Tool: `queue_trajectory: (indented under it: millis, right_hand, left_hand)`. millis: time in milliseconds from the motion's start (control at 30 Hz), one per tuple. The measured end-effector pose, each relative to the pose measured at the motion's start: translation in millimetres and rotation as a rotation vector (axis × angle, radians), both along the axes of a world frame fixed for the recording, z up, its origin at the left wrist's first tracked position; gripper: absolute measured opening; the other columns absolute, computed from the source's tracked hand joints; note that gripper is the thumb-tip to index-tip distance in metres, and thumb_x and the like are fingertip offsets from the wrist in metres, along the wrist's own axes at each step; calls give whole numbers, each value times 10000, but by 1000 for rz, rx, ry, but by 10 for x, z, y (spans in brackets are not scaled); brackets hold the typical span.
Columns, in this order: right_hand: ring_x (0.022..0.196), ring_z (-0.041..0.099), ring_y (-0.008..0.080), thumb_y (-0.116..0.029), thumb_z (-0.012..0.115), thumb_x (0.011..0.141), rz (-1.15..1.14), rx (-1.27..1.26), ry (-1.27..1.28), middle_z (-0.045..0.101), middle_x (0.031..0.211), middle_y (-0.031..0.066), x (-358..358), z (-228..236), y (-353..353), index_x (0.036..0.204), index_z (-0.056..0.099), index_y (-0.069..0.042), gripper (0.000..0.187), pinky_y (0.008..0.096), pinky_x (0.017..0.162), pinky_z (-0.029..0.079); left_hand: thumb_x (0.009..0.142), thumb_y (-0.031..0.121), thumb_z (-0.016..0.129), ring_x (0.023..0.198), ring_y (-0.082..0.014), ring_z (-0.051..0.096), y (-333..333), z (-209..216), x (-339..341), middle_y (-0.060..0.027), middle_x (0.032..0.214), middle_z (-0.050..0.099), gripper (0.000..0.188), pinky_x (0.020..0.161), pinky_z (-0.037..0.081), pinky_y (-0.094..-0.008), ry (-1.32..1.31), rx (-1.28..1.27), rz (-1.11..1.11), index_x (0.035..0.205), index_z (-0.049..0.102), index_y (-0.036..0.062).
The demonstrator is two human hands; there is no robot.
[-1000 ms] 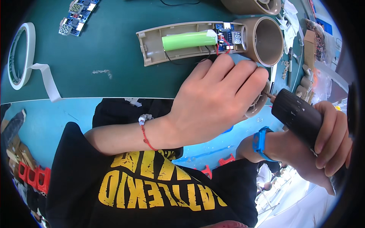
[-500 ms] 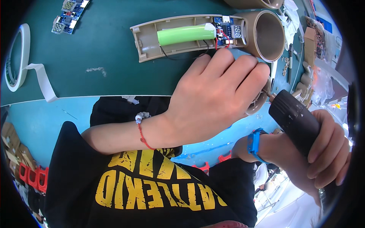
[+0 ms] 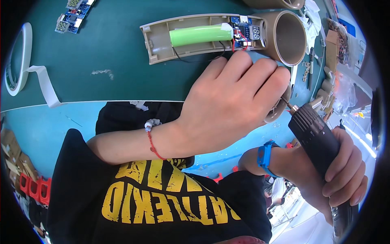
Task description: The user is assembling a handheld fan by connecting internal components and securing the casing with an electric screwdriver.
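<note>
My left hand (image 3: 233,97) is curled, knuckles up, at the table's near edge, closed on a brown round plastic part (image 3: 279,113) that it mostly covers. In my right hand (image 3: 345,173) is a black electric screwdriver (image 3: 315,136), slanted up and leftward. Its thin bit reaches into the brown part; the exact contact point is hard to see. Just beyond my left knuckles lies a curved brown handle shell (image 3: 156,44). A green cylindrical battery (image 3: 199,35) and a blue circuit board (image 3: 242,30) sit in it, joined by red and black wires. The shell's right end meets a brown ring (image 3: 290,40).
A roll of white tape (image 3: 26,61) with a loose strip is at the left table edge. Blue circuit boards (image 3: 75,16) lie at the far left. Another brown ring (image 3: 280,3), white tissue (image 3: 312,24), a pen-like tool (image 3: 310,73) and a cardboard box (image 3: 332,46) are toward the right.
My right hand has shifted slightly left and down with the screwdriver, which now stands a little steeper. My left hand and the handle shell have barely moved.
</note>
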State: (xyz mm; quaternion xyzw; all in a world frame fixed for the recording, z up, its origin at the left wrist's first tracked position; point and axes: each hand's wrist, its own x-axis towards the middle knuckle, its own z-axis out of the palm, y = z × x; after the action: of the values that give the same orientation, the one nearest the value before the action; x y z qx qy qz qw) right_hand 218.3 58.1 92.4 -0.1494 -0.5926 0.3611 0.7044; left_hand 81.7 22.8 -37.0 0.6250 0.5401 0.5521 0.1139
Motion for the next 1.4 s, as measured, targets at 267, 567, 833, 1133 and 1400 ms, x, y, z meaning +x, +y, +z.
queue_trajectory:
  millis: [267, 567, 833, 1133, 1400]
  right_hand:
    - [533, 576, 31, -758, 441, 906, -89, 80, 91, 624, 639, -74, -87, -48, -93, 853, 618, -168, 618, 164, 592, 495]
    - [507, 571, 34, -154, 633, 902, 32, -15, 136, 599, 622, -70, 23, 2, -21, 918, 600, -152, 37, 155, 528, 493]
    - [515, 537, 45, -778, 379, 912, 27, -92, 348, 562, 606, -73, 128, -53, 162, 916, 579, -106, 701, 193, 518, 446]
    - [540, 487, 57, -606, 493, 922, 156, -155, 518, 506, 628, -65, 331, -135, 265, 968, 568, -78, 535, 212, 566, 421]
    - [579, 499, 71, -730, 371, 944, 164, -101, 495, 518, 676, -48, 529, -301, 320, 1052, 582, -65, 707, 237, 568, 405]
  left_hand:
    - [699, 237, 766, 811, -195, 542, -44, 15, -40, -15, 986, 602, 455, 649, 469, -295, 15, -28, -31, 1109, 632, 91]
    - [603, 260, 906, 878, -268, 582, -26, 133, -144, -78, 1130, 625, 733, 741, 495, -356, -83, -113, -183, 1252, 614, 85]
    - [575, 265, 938, 844, -204, 483, -110, 306, -256, -79, 1168, 551, 797, 827, 391, -358, -30, -95, -203, 1285, 619, 95]
    - [635, 148, 829, 1002, -271, 515, 449, 859, -282, -9, 1058, 616, 335, 849, 398, -391, 412, -54, -249, 953, 736, 96]
    - [691, 82, 782, 1007, -244, 524, 662, 811, -109, -14, 994, 629, 139, 884, 382, -388, 621, -72, -292, 810, 719, 52]
